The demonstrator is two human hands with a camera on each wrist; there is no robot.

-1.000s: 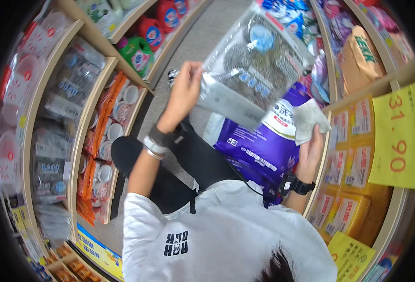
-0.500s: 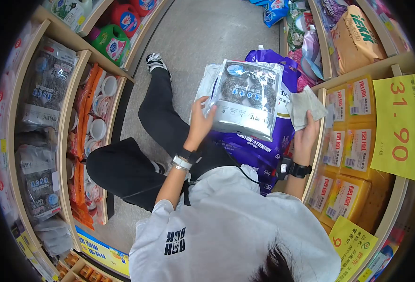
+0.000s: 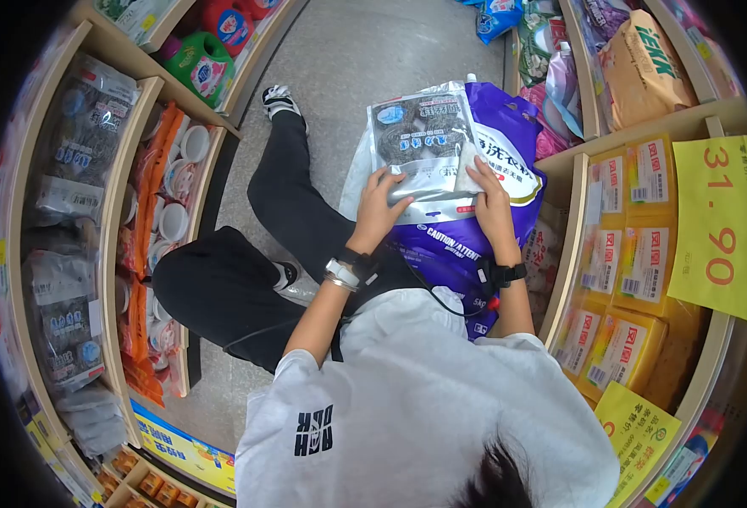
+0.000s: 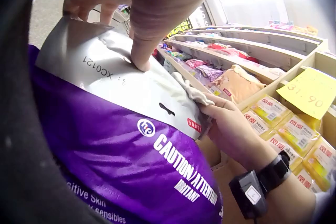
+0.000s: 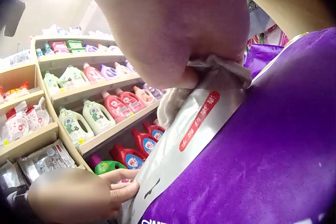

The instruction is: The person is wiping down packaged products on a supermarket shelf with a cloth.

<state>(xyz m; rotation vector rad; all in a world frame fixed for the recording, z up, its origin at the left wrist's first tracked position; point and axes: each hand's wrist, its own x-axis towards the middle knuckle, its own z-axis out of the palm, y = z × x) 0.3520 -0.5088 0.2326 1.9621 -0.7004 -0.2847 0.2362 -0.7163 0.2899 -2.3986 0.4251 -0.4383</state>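
Observation:
A silver, clear-fronted packet of steel wool scourers (image 3: 417, 140) lies tilted over the purple laundry powder bag (image 3: 517, 169). My left hand (image 3: 380, 206) grips its near left part; in the left wrist view the thumb presses the silver face, with the fingers over the far edge. At the packet's right side my right hand (image 3: 494, 207) holds a pale grey cloth (image 3: 468, 168) against it. The right wrist view shows that cloth (image 5: 173, 106) bunched under the fingers at the packet's corner, beside a red label.
Shelves of similar scourer packets (image 3: 85, 140) and white cups in orange wrap (image 3: 170, 224) stand on the left. Yellow soap packs (image 3: 640, 254) fill the right shelf, below a price card (image 3: 716, 229). A bent leg (image 3: 284, 195) in black is beside the purple bag.
The packet has come down from mid-air onto the purple bag, level with the lap. My right hand has moved left with the cloth, from beside the packet onto its right edge.

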